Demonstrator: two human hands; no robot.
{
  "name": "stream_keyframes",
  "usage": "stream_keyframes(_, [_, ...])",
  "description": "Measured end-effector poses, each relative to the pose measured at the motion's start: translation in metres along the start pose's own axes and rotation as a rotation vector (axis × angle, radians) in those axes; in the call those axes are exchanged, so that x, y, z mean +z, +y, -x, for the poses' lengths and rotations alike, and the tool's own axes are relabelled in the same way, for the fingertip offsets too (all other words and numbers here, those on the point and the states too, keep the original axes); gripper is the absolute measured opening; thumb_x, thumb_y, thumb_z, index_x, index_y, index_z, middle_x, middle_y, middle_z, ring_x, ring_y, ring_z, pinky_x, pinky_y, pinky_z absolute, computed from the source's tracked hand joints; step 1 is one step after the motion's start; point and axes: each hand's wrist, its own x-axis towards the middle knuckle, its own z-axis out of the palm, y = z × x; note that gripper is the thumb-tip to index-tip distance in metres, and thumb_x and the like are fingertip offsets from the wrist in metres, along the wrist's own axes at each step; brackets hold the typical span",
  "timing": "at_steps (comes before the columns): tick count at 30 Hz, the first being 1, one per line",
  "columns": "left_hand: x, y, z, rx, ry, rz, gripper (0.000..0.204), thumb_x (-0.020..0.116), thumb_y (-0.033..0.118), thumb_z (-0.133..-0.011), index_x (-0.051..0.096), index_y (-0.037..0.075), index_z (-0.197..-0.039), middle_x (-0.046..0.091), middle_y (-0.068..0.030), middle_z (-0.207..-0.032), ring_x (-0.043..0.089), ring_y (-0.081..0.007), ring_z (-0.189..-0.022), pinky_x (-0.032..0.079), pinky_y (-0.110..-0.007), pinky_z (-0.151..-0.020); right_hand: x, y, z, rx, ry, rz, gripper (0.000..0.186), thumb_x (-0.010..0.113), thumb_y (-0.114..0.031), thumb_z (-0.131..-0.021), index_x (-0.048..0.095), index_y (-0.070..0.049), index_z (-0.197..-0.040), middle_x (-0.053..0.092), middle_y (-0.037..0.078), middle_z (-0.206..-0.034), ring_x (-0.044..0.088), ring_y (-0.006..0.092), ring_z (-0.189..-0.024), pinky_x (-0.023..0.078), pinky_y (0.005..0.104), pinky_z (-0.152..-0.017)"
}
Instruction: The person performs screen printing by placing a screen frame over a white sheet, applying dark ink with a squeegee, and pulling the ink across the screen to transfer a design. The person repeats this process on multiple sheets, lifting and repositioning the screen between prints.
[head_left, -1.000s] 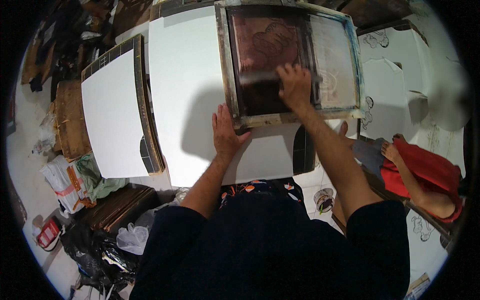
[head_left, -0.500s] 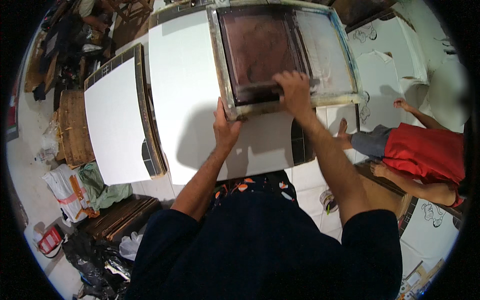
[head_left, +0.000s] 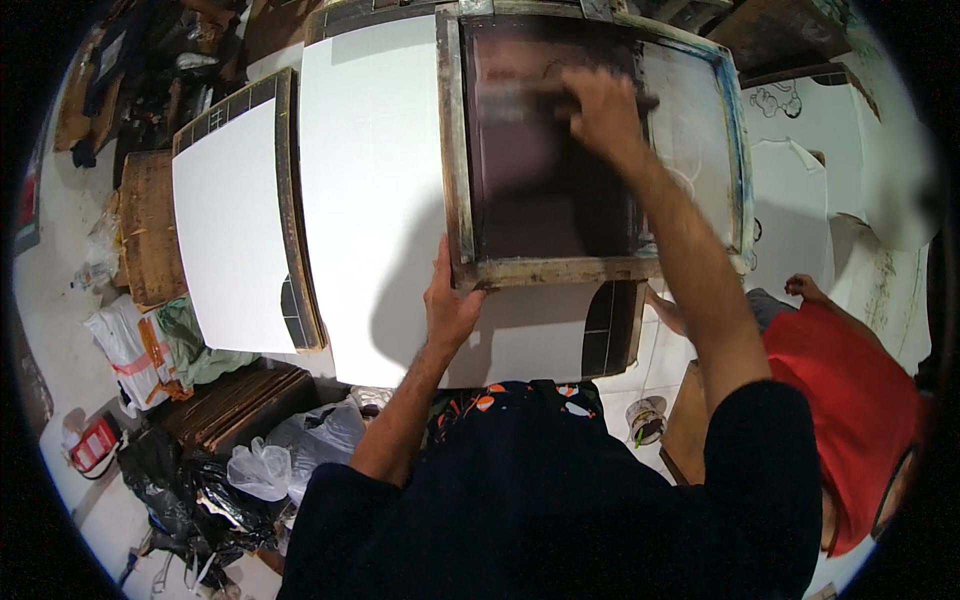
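white board on tiled table | left hand grips screen frame | cluttered floor

Screen frame is showing worn, ink-stained wood; its mesh is looking dark and matt; white sheet is looking smooth, matt paper.

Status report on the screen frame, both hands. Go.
Left hand grips the wooden screen frame at its near corner. Right hand presses a squeegee at the mesh's far end. Nothing blocking.
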Motion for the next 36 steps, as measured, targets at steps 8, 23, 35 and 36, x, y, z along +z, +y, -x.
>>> stream_keyframes(8, [0.0, 0.002, 0.002, -0.065, -0.004, 0.05, 0.096, 0.075, -0.003, -0.08, 0.024, -0.003, -0.161, 0.063, -0.026, -0.136, 0.064, -0.0342, -0.127, 0.036, -0.046, -0.122, 0.056, 0.062, -0.132, -0.063, 0.313, 0.044, 0.053, 0.075, -0.058, -0.078, 0.072, -0.014, -0.106, 0.071, 0.013, -0.1, 0.068, 0.0335, -0.096, 0.051, 0.0472, -0.086])
stream_keyframes(23, [-0.046, 0.092, -0.014, 0.043, -0.028, 0.22, 0.112, 0.088, 0.004, -0.079, 0.013, -0.009, -0.16, 0.064, -0.0248, -0.136, 0.071, -0.0255, -0.112, 0.062, -0.035, -0.092, -0.134, -0.118, 0.185, 0.097, 0.144, -0.111, 0.058, 0.087, -0.021, -0.069, 0.067, -0.013, -0.123, 0.067, 0.007, -0.121, 0.059, 0.0308, -0.113, 0.037, 0.0523, -0.105])
stream_keyframes(35, [-0.242, -0.018, -0.146, 0.169, 0.402, 0.095, 0.084, 0.082, 0.021, -0.09, 0.036, -0.006, -0.155, 0.067, -0.0232, -0.133, 0.073, -0.026, -0.105, 0.06, -0.034, -0.085, -0.346, -0.032, -0.045, 0.287, 0.449, 0.055, 0.078, 0.081, -0.063, -0.081, 0.072, 0.0, -0.126, 0.073, 0.023, -0.121, 0.069, 0.0344, -0.114, 0.05, 0.0396, -0.1])
stream_keyframes(36, [-0.256, -0.073, -0.126, 0.045, 0.511, -0.164, 0.081, 0.081, 0.025, -0.09, 0.04, -0.005, -0.153, 0.067, -0.024, -0.132, 0.069, -0.0336, -0.116, 0.056, -0.04, -0.096, -0.352, -0.022, -0.057, 0.298, 0.436, 0.02, 0.083, 0.08, -0.065, -0.081, 0.07, 0.001, -0.13, 0.071, 0.025, -0.125, 0.068, 0.0347, -0.118, 0.049, 0.0394, -0.103])
